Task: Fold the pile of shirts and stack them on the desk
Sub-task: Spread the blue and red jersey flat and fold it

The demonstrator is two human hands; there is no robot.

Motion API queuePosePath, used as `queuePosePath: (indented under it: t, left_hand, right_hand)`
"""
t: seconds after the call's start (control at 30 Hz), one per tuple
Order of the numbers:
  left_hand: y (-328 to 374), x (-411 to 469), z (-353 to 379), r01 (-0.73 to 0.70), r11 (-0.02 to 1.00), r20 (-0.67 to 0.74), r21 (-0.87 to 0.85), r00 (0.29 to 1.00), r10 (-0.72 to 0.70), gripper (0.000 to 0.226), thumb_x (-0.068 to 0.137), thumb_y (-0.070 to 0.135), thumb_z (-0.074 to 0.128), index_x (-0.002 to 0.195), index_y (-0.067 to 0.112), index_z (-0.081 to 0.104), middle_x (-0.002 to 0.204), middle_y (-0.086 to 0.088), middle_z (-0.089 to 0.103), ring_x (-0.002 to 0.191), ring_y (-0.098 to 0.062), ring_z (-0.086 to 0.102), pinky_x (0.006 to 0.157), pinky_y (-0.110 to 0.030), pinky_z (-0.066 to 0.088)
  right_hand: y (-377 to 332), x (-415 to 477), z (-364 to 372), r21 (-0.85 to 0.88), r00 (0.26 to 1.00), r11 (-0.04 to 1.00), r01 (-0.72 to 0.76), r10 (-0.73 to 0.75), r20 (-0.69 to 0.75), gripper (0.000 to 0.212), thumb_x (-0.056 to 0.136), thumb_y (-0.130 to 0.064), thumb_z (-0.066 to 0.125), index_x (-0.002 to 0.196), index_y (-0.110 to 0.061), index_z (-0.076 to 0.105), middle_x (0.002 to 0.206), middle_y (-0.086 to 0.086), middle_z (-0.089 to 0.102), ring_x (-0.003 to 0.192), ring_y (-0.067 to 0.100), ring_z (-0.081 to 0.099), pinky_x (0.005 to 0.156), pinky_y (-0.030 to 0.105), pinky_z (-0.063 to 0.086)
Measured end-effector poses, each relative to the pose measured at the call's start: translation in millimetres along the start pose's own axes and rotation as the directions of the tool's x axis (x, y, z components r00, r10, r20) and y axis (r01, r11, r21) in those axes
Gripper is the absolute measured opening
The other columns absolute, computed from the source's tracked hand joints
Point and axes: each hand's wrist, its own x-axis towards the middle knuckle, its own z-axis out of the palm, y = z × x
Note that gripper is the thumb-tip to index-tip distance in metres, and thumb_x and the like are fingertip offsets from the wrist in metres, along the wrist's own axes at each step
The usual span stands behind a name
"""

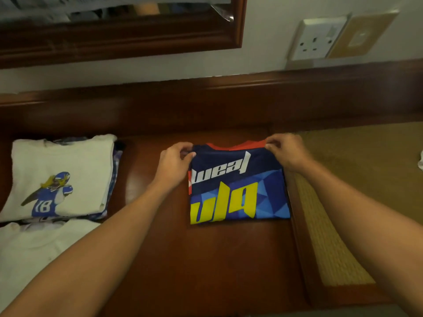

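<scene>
Dark wooden desk (206,259) holds the folded jersey (238,191) centrally; left hand (174,163) and right hand (286,152) pinch its 2 far corners, the shirt stack (61,175) lying leftward, nearer the left hand.

Jersey (238,186): navy upper part, blue triangle pattern below, white and yellow lettering, red collar edge. Folded shirt (68,161) on top of the stack: white, print of a football player in blue and white, number 18. Checked shirt (116,164) under it: blue-white. Desk (206,259): glossy reddish-brown wood. Mat (343,202): tan, woven texture. Socket (318,38) white, plate (361,35) beside it tan.
</scene>
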Motion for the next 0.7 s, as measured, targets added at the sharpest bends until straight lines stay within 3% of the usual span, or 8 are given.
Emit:
queuePosePath:
  t: [0.07,0.13,0.27,0.43,0.6,0.7]
  left_hand:
    - [-9,1,15,-0.043,0.991,0.001,0.128,0.999,0.043,0.039,0.096,0.025,0.068,0.133,0.015,0.061,0.134,-0.006,0.059,0.123,-0.021,0.054,0.106,-0.039,0.046]
    - [-17,-11,34,-0.150,0.949,0.085,0.276,0.988,0.131,0.036,0.096,0.027,0.066,0.130,0.018,0.063,0.132,-0.006,0.055,0.122,-0.026,0.052,0.102,-0.045,0.044]
    - [-37,-63,65,-0.388,0.833,0.290,0.395,0.913,0.288,0.029,0.091,0.034,0.065,0.117,0.023,0.071,0.121,-0.004,0.061,0.112,-0.029,0.060,0.090,-0.042,0.048]
    - [-49,-127,68,-0.333,0.830,0.250,0.447,0.938,0.241,0.032,0.088,0.042,0.065,0.118,0.030,0.068,0.117,0.002,0.060,0.111,-0.019,0.056,0.094,-0.041,0.044]
    - [-55,-183,59,-0.358,0.796,0.298,0.489,0.926,0.233,0.033,0.087,0.041,0.067,0.119,0.030,0.068,0.113,0.005,0.059,0.105,-0.017,0.058,0.093,-0.038,0.046]
    - [-59,-195,54,-0.301,0.800,0.255,0.519,0.948,0.191,0.036,0.085,0.036,0.070,0.121,0.030,0.067,0.116,0.004,0.059,0.107,-0.018,0.057,0.095,-0.039,0.045]
  right_hand:
    - [7,0,17,-0.029,0.994,0.996,-0.083,0.081,-0.073,0.032,0.099,-0.025,0.063,0.129,-0.015,0.065,0.123,0.008,0.066,0.114,0.028,0.062,0.092,0.035,0.048]
    - [13,-17,35,-0.071,0.991,0.992,-0.105,0.098,-0.087,0.027,0.098,-0.021,0.063,0.124,-0.014,0.067,0.115,0.011,0.064,0.105,0.030,0.062,0.084,0.035,0.049]
    - [30,-84,80,-0.219,0.993,0.969,0.114,-0.119,-0.009,0.013,0.091,-0.018,0.069,0.102,-0.017,0.075,0.092,0.008,0.063,0.087,0.030,0.061,0.075,0.037,0.048]
    - [51,-150,112,-0.238,0.977,0.948,0.211,-0.202,0.061,0.031,0.085,-0.024,0.074,0.116,-0.022,0.070,0.102,-0.002,0.056,0.089,0.024,0.056,0.069,0.038,0.048]
    - [54,-187,115,-0.160,0.948,0.946,0.283,-0.252,0.193,0.035,0.090,-0.029,0.069,0.125,-0.024,0.068,0.109,-0.006,0.052,0.097,0.018,0.055,0.083,0.039,0.053]
    - [53,-200,112,-0.215,0.983,0.960,0.179,-0.167,0.074,0.043,0.085,-0.028,0.074,0.127,-0.021,0.066,0.114,0.001,0.055,0.099,0.024,0.058,0.080,0.040,0.055]
